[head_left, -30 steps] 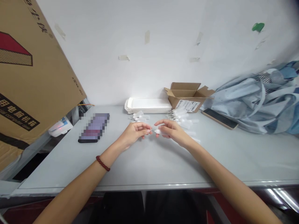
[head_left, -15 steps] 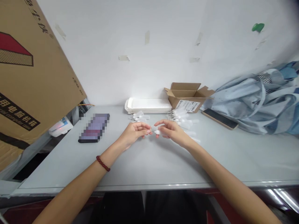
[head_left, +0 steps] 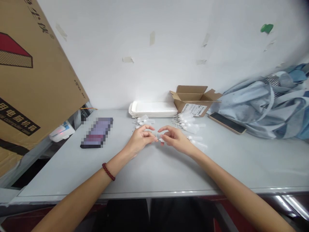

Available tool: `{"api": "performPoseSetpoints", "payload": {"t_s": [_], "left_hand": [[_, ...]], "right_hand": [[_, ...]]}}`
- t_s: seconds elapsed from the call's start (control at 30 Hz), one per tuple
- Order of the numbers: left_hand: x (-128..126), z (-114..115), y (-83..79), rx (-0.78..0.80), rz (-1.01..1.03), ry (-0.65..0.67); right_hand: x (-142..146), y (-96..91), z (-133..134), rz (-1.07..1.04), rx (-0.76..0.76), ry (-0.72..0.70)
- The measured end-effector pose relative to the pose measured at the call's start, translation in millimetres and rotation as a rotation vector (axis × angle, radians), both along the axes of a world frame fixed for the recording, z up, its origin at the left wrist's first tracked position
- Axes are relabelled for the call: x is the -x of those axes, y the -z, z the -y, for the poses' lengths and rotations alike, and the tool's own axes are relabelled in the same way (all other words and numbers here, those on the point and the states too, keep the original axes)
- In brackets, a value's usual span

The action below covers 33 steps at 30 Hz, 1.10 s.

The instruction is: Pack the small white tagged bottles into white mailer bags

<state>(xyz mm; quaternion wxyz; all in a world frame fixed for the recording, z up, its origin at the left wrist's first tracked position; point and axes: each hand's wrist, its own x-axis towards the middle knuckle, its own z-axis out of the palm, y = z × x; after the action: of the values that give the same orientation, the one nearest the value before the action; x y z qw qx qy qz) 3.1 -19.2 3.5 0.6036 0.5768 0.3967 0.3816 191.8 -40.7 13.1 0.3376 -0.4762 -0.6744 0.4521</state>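
Piece (head_left: 160, 140), small and white, sat mid-frame, pinched in right hand (head_left: 175, 139) that partly hid it; left hand (head_left: 141, 140) just beside, grip unclear. Open carton (head_left: 192, 106) stood above centre, clear tubes (head_left: 192, 128) below, phone (head_left: 227, 123) right.

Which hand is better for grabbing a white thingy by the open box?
Probably the right hand: it's nearer those heaped pieces than the left hand, though it seems to pinch a small white piece.

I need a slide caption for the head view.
Right hand holds a small white piece, left hand beside it, above a grey table.
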Motion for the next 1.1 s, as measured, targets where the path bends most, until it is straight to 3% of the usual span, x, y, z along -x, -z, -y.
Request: {"api": "performPoseSetpoints", "payload": {"t_s": [0.23, 0.43, 0.67, 1.1], "left_hand": [[1.7, -1.0, -11.5, -0.071, 0.034, -0.07], [9.7, -7.0, -16.9, -0.116, 0.063, -0.169], [11.5, -9.8, -13.4, -0.114, -0.116, -0.051], [12.3, -9.2, -3.2, -0.147, -0.137, -0.078]], "right_hand": [[-0.7, -3.7, -2.1, 0.03, -0.121, 0.001], [-10.7, -15.3, -4.3, 0.113, -0.128, 0.041], [-11.5, -14.2, -4.8, 0.109, -0.146, 0.056], [-3.8, 3.0, -0.3, 0.105, -0.25, 0.097]]}}
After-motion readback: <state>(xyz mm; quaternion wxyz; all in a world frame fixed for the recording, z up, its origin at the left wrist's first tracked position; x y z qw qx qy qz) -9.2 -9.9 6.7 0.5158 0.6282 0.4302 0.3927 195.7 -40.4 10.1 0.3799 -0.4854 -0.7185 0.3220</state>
